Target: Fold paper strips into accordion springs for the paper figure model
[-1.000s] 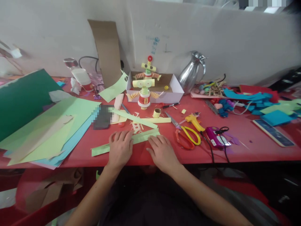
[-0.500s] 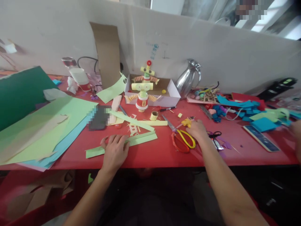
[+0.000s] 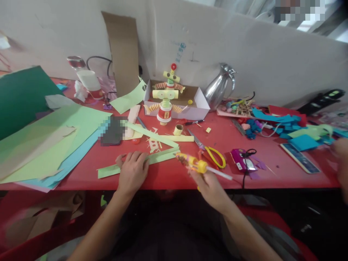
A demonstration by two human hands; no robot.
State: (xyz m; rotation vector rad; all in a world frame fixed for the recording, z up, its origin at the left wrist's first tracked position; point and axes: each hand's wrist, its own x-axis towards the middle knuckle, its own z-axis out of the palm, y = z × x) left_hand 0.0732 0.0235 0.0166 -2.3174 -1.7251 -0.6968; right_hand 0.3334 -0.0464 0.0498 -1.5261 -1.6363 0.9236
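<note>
My left hand (image 3: 133, 172) presses the folded light green paper strip (image 3: 163, 156) against the red table, its fingers bent and close together over the strip. The strip's other end (image 3: 108, 172) sticks out to the left. My right hand (image 3: 210, 186) is closed around a yellow hot glue gun (image 3: 194, 164), with its nozzle pointing left at the strip's right end and a whitish glue stick (image 3: 220, 173) out of its back. Whether the nozzle touches the strip I cannot tell. Scissors (image 3: 210, 152) with yellow and red handles lie just beyond the glue gun.
Two paper-and-cup robot figures (image 3: 164, 110) stand at a white box (image 3: 187, 111). Coloured paper sheets (image 3: 81, 125) lie left. A purple device (image 3: 239, 159) with a black cable, a phone (image 3: 299, 157), a steel jug (image 3: 220, 87) and blue paper scraps (image 3: 301, 143) are right.
My right hand has lifted the glue gun from beside the scissors and brought it left and nearer, to the strip's right end. My left hand stays on the strip. The purple device is now uncovered.
</note>
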